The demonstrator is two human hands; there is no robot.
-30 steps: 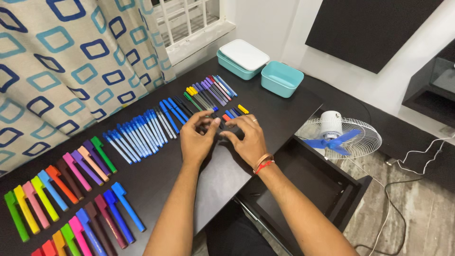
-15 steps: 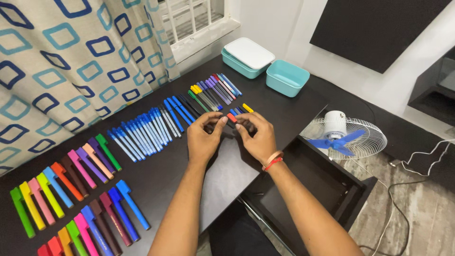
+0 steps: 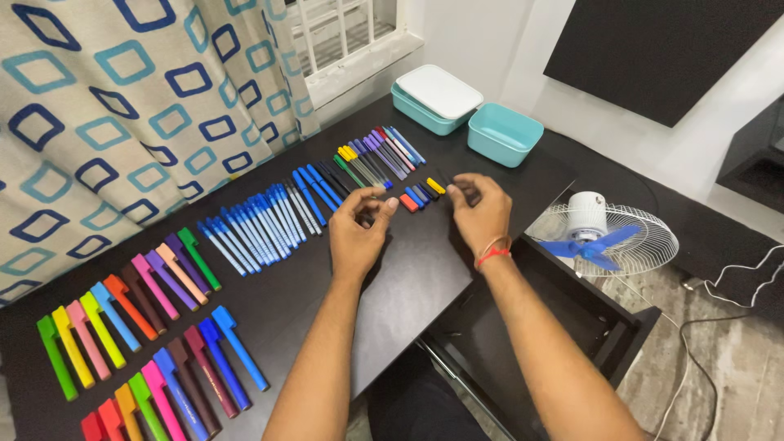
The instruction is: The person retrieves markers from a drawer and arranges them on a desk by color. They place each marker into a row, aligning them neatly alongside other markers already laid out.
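Both hands work at the far middle of the dark tabletop (image 3: 425, 269), over a short row of loose pen caps (image 3: 420, 196) in red, blue, dark and yellow.

The left hand (image 3: 359, 233) is pinched, thumb against forefinger. Something small and dark may sit between the fingertips; whether it is a cap or shadow cannot be told. The remaining fingers are curled in.

The right hand (image 3: 482, 212) is also drawn to a pinch, fingertips pointed left toward the yellow cap (image 3: 436, 186) at the right end of the row. The tips stand just beside that cap; contact cannot be confirmed, and no object is clearly held.

Relation of note: the cap row lies between the two hands, slightly beyond them. The row runs on a diagonal, from its red end near the left hand up to its yellow end near the right hand. Each cap's long axis lies across that line, slanting away to the upper left, parallel to the blue pens (image 3: 261, 224) and the thin mixed-colour pens (image 3: 371, 159) ranged further back. The right hand is nearer the yellow end, the left hand nearer the red.
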